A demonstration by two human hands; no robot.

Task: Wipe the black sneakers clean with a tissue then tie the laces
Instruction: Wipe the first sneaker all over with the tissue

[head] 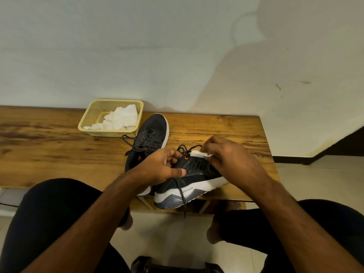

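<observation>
Looking down, head view: a person sits at a wooden table (49, 142) with two black sneakers on it.
Near sneaker (189, 180): it lies tipped on its side at the front edge of the table, its white sole facing the person and sticking out a bit past the edge.
Left hand (159, 166): its fingers are curled round the back top part of the near sneaker, with the thumb pressed on the side, holding it still.
Right hand (230, 158): its fingers are curled and pinch a small white tissue (201, 154), pressed on the top of the near sneaker by the laces.
Lace (182, 191): one loose dark lace end hangs down over the white sole and below the table edge; more lace sits in a loose bunch between the two hands.
Far sneaker (151, 134): it stands flat on its sole just behind the left hand, toe pointing to the wall, laces loose and untied.
Basket (94, 119): a pale yellow basket sits at the back of the table by the wall, just left of the far sneaker's toe.
White tissues (122, 119): a crumpled heap lies inside the basket.
Legs: dark-clothed knees show under both arms.
</observation>
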